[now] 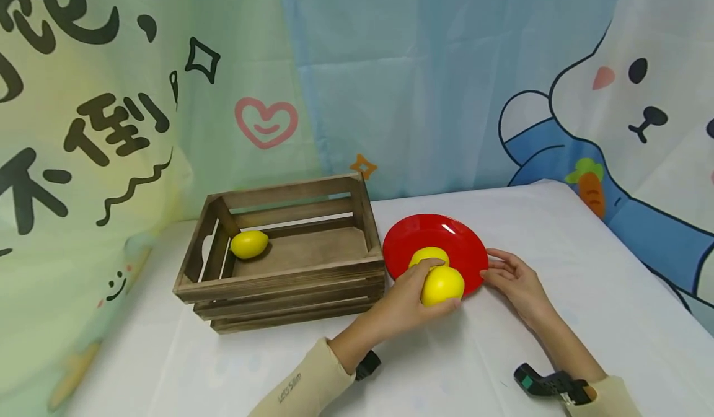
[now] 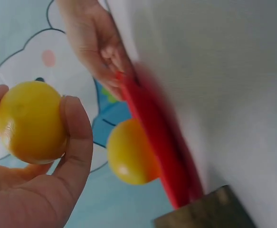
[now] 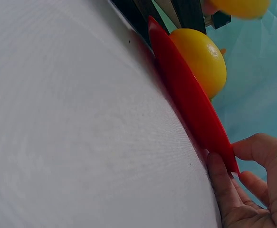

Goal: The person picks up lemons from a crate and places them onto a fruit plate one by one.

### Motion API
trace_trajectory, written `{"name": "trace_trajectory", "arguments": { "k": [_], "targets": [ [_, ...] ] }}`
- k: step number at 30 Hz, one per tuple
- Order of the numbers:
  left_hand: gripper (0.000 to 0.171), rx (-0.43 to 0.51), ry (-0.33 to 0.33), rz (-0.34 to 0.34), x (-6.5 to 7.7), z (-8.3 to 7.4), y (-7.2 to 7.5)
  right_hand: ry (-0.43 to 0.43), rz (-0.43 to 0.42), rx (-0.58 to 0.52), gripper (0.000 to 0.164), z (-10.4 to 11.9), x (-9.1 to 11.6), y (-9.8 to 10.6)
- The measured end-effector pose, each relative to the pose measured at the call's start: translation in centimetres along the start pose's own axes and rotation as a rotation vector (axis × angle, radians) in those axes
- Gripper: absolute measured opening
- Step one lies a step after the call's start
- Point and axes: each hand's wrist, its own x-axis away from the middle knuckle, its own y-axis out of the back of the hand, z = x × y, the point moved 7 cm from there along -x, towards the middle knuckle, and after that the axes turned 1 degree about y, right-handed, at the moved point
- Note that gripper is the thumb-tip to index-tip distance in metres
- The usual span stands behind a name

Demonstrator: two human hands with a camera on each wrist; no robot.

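Note:
In the head view my left hand point(image 1: 403, 296) grips a yellow lemon point(image 1: 442, 285) above the near edge of a red plate point(image 1: 415, 231). The left wrist view shows this lemon point(image 2: 33, 122) between the thumb and fingers. A second lemon point(image 1: 428, 255) rests on the plate, partly hidden behind the held one. At the plate's right side, my right hand point(image 1: 517, 284) pinches the rim; in the right wrist view its thumb is on the upper face and its fingers reach beneath. Another lemon point(image 1: 249, 244) lies inside a wooden crate point(image 1: 279, 279), near its left end.
The slatted crate stands directly left of the plate, its right end close to the rim. A white cloth point(image 1: 491, 367) covers the table. Behind it hangs a printed curtain point(image 1: 390, 95) with a cartoon animal on the right. A black strap device point(image 1: 549, 385) sits at the right wrist.

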Motion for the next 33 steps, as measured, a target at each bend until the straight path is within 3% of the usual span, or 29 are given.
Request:
{"name": "trace_trajectory", "arguments": {
  "k": [13, 24, 33],
  "targets": [
    [0.066, -0.020, 0.104, -0.043, -1.0, 2.2, -0.7, -0.029, 0.018, -0.027, 0.067, -0.3, 0.0, -0.5],
    [0.064, 0.038, 0.135, -0.070, -2.5, 3.0, -0.5, -0.030, 0.020, -0.035, 0.065, -0.2, -0.3, -0.2],
    [0.061, -0.031, 0.132, -0.021, -3.1, 3.1, -1.0, -0.044, 0.016, -0.031, 0.067, -0.1, -0.2, -0.1]
  ]
}}
